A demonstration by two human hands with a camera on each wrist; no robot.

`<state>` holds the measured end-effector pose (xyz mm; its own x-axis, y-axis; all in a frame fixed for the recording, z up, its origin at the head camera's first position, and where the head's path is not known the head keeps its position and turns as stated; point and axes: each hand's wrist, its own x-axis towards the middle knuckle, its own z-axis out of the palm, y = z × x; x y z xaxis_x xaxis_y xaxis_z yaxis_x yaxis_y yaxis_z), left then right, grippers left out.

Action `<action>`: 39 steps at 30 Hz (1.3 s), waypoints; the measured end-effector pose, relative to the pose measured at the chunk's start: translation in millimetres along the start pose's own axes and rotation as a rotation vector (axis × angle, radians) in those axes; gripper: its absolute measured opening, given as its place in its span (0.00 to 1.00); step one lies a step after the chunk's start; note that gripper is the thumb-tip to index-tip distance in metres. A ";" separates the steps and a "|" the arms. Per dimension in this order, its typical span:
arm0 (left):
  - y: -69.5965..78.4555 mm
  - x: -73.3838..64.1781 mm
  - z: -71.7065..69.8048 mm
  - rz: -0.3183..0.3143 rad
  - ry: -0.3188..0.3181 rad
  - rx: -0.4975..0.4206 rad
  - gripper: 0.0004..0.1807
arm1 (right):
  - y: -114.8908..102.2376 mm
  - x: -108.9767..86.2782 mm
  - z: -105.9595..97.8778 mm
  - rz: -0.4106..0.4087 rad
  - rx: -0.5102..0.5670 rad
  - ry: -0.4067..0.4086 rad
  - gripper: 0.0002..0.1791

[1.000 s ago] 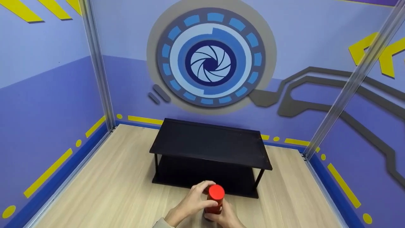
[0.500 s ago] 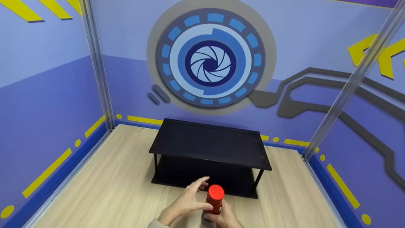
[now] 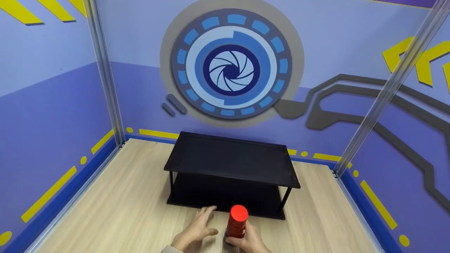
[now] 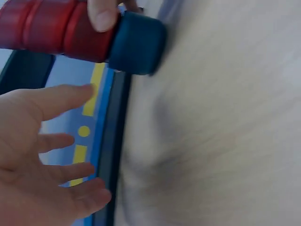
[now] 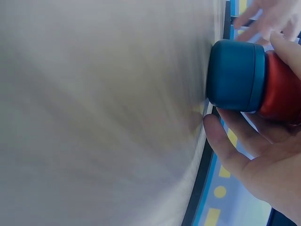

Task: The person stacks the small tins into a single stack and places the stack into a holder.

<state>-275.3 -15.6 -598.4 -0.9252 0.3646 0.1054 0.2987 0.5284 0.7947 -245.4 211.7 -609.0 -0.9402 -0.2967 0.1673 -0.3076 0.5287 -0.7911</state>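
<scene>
A red ribbed cylinder [image 3: 239, 215] with a dark blue base [image 4: 138, 44] stands upright in front of the black shelf [image 3: 228, 160]. Whether the base touches the tabletop I cannot tell. My right hand [image 3: 251, 239] grips the cylinder low down from the right; its thumb lies across the red part just above the base in the left wrist view. To the left of the cylinder, my left hand [image 3: 197, 226] is apart from it, holding nothing, with fingers spread and slightly bent near the shelf's front edge.
The shelf has two levels joined by thin posts and stands on the wooden tabletop [image 3: 123, 189]. Blue-purple walls [image 3: 140, 95] with yellow marks enclose the table at the back and both sides. Metal posts [image 3: 105, 73] stand in the corners.
My left hand has let go of the cylinder and moved left and down, away from it. The right hand keeps its grip, and the cylinder stays almost in place.
</scene>
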 end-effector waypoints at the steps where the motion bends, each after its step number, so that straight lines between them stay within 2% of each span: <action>1: -1.5 -1.1 2.5 -0.014 -0.009 -0.008 0.42 | 0.7 -0.7 0.4 -0.005 -0.013 0.003 0.34; 4: -5.1 -3.5 9.1 -0.032 0.004 -0.023 0.41 | 2.5 -3.1 1.7 -0.018 -0.036 0.007 0.33; 7: -6.3 -4.4 13.1 -0.020 0.015 -0.016 0.38 | 3.7 -4.9 2.4 -0.016 -0.038 0.002 0.33; 14: -5.6 -3.1 20.5 0.030 -0.033 -0.025 0.32 | 1.5 -6.9 1.1 0.015 -0.008 -0.026 0.34; 19: -3.5 -1.3 25.6 0.050 -0.065 -0.055 0.31 | 0.5 -7.3 1.1 0.033 -0.004 -0.030 0.35; 28: 3.9 7.2 25.7 0.083 -0.103 -0.025 0.28 | 1.1 0.2 0.8 -0.029 0.000 0.028 0.34; 35: 6.3 5.6 28.7 0.111 -0.140 -0.045 0.28 | -0.4 0.4 -0.5 -0.019 0.008 0.019 0.35; 39: 6.5 5.9 31.2 0.134 -0.134 -0.074 0.25 | -1.3 0.8 -1.7 -0.030 0.035 0.006 0.34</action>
<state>-271.6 13.9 -611.3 -0.8371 0.5297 0.1365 0.3949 0.4126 0.8209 -246.0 212.2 -606.9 -0.9317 -0.3069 0.1944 -0.3300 0.4913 -0.8061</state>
